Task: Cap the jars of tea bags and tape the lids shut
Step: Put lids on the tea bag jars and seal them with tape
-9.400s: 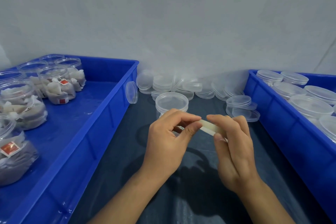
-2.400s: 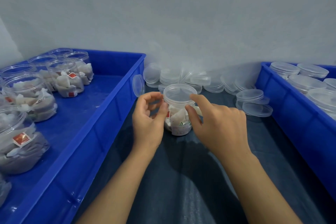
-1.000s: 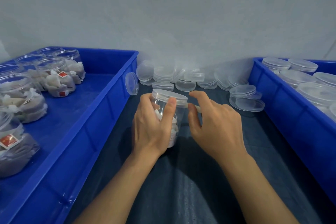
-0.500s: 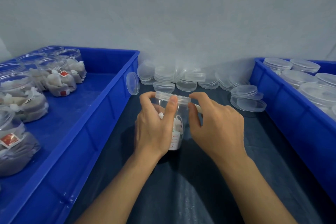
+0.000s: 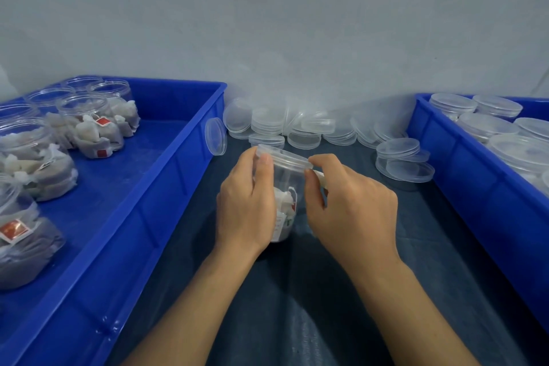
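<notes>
Clear round plastic jar w/ tea bags inside (image 5: 286,196) is in the middle, on the dark blue cloth-covered table (image 5: 312,306), tilted a bit, between both hands. Clear plastic lid (image 5: 283,157) is already on top of it.

Left hand (image 5: 246,205) wraps around the jar's left side, fingers curled round the body, thumb tip up against the lid rim. Right hand (image 5: 350,208) is at the right edge of the lid, thumb + index pinching right at the rim. There's a pale strip of tape (image 5: 320,178) just behind those fingers, can't really tell how far it's stuck on tbh.

Left side: big blue plastic crate (image 5: 142,217) w/ a bunch of open clear jars of tea bags (image 5: 89,128), no lids on them. One loose clear lid (image 5: 216,136) leans on edge against that crate's outer wall.

Back by the grey wall (image 5: 267,24): pile of spare clear lids (image 5: 297,128), some stacked, some leaning. Small separate stack of lids (image 5: 402,159) to the right, near the second blue plastic crate (image 5: 463,175), which holds capped clear jars (image 5: 487,125).
</notes>
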